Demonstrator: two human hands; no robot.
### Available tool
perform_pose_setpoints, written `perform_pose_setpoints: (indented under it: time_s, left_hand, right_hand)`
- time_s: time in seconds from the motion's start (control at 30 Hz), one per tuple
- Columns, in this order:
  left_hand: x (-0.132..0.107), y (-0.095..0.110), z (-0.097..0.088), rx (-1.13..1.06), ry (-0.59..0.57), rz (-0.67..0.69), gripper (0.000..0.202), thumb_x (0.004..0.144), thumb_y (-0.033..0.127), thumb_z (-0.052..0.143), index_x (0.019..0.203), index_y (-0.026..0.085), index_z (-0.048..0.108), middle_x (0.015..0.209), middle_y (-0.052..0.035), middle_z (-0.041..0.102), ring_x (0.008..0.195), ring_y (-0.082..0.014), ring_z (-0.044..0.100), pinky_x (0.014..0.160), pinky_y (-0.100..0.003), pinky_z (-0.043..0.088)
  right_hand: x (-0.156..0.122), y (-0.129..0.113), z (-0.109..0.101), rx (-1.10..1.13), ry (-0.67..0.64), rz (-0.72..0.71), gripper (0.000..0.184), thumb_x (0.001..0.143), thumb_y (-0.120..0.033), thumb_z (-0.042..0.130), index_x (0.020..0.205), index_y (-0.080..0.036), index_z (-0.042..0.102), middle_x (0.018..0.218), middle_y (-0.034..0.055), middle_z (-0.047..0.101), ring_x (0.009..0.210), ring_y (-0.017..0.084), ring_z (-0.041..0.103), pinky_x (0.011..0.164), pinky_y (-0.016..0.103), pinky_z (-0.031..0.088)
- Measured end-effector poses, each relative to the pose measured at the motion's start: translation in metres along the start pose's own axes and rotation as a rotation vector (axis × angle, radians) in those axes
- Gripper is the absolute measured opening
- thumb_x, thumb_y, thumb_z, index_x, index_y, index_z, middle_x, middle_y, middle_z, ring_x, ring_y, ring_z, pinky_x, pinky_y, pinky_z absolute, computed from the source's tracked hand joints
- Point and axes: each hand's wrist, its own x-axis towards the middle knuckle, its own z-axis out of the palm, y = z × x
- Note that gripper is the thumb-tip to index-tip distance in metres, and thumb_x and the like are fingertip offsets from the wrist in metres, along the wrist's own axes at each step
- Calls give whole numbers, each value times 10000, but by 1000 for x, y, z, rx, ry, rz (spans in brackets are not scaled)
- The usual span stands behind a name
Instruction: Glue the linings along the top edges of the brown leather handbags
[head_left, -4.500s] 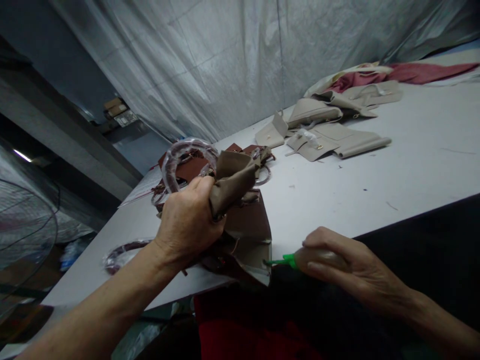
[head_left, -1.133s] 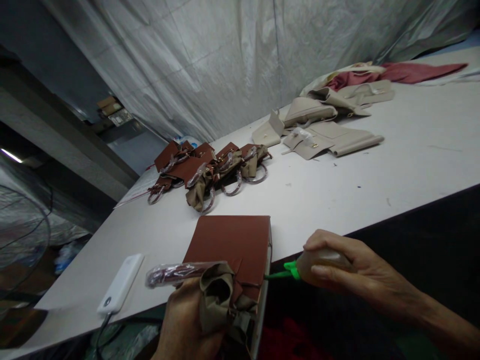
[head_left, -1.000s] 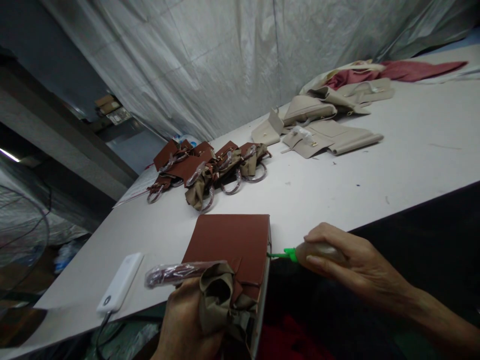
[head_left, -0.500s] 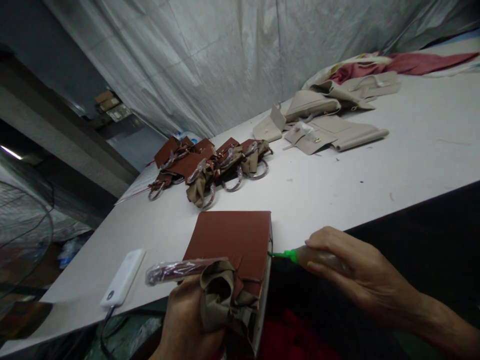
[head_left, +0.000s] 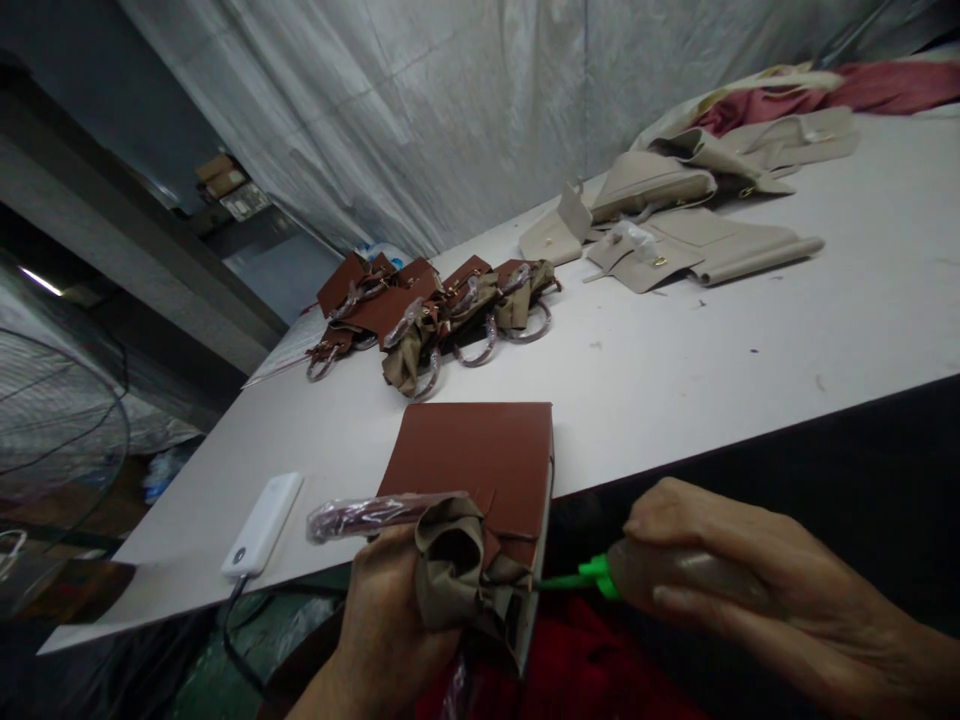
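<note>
My left hand (head_left: 386, 610) is closed around the gathered top of a brown handbag (head_left: 472, 450), by its khaki lining (head_left: 450, 565). A plastic-wrapped handle (head_left: 375, 515) sticks out to the left above that hand. The bag's flat brown panel faces up and reaches over the table's front edge. In my right hand (head_left: 742, 580) is a squeeze bottle (head_left: 682, 575) with a long green nozzle (head_left: 577, 578). The nozzle tip points left and meets the bag's right side edge near its lower end; whether anything comes out of it I cannot tell.
Several brown handbags (head_left: 405, 310) with wrapped handles lie in a heap farther back on the white table (head_left: 637, 380). Beige bag pieces (head_left: 735, 245) and pink cloth (head_left: 870, 90) lie at the back right. A white power bank (head_left: 264, 525) with a black cable sits near the front left edge.
My right hand has drawn the bottle toward me, so the nozzle tip moved from the middle of the bag's side edge to its lower end. My left hand keeps its grip.
</note>
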Motion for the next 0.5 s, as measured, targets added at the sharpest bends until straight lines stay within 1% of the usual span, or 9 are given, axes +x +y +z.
perform_pose_setpoints:
  time_s: [0.07,0.2,0.27,0.33,0.4,0.5]
  left_hand:
    - [-1,-3,1,17,14,10,171,730,127,612,803,228,728,769,0,752,654,-151,702,571,-227,559]
    - [-3,-3,2,28,33,5,156,731,126,614,795,222,720,762,0,746,665,-152,702,578,-227,563]
    - [-3,-2,3,27,41,-6,139,737,137,618,798,219,713,773,-2,744,679,-153,700,596,-235,570]
    - [-4,-1,5,23,43,-12,138,738,134,616,798,215,711,765,-1,740,664,-149,694,589,-235,569]
    - [-4,0,7,25,36,-16,148,747,130,610,808,211,717,766,-3,742,641,-141,689,560,-223,560]
    - [-3,0,9,41,48,-11,127,765,165,627,819,212,732,770,-12,749,631,-145,693,541,-224,558]
  right_hand:
    - [-1,0,0,0,46,6,95,931,-224,550,1006,-234,608,901,48,626,747,175,625,643,293,558]
    - [1,-1,0,11,58,29,138,898,-238,597,1033,-239,624,923,47,637,752,180,638,623,281,561]
    - [4,-1,1,-7,97,28,123,902,-235,595,1019,-239,632,904,41,639,731,174,633,608,278,550]
    - [7,0,2,-41,138,12,113,908,-215,588,1007,-238,637,890,39,640,732,172,628,625,285,542]
    - [7,0,3,-55,117,-13,118,910,-193,583,1004,-239,637,892,40,640,743,171,625,639,286,540]
    - [4,0,4,-38,20,-41,139,893,-193,604,1020,-242,636,920,52,644,768,183,631,651,290,554]
